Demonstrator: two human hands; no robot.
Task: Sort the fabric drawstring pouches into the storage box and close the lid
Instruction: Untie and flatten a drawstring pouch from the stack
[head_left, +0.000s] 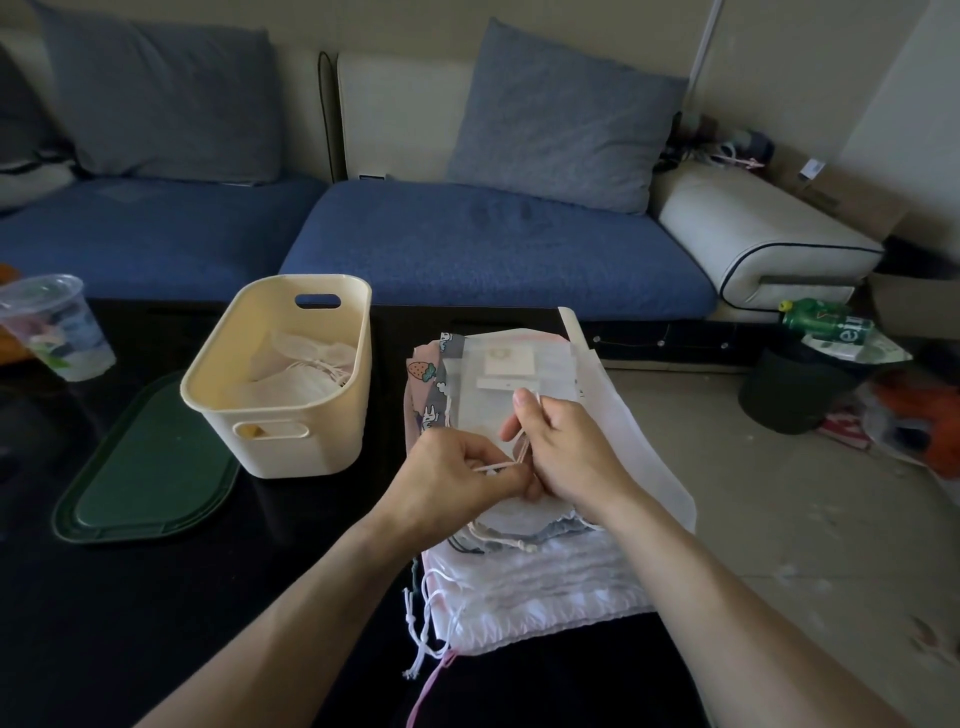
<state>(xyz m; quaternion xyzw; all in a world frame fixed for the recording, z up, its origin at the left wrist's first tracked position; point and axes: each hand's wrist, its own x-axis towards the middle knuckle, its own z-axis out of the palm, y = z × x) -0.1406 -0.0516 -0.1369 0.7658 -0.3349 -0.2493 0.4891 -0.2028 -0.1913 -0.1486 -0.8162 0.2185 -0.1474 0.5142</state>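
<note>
A cream storage box (208, 384) stands open on the dark table, with white pouches (296, 364) lying inside it. Its green lid (150, 467) lies flat beside it on the left. To the right of the box a stack of fabric drawstring pouches (545, 577) lies on the table, topped by a sheer white pouch (509, 374). Both hands meet over this stack. My left hand (457, 478) pinches the white drawstring (493, 466) of the top pouch. My right hand (566, 447) grips the same cord, its thumb raised.
A clear plastic cup (57, 327) stands at the table's far left. A blue sofa (467, 244) with grey cushions runs behind the table. On the floor at the right are a dark bin (795, 389), a green bottle (826, 322) and scattered clutter.
</note>
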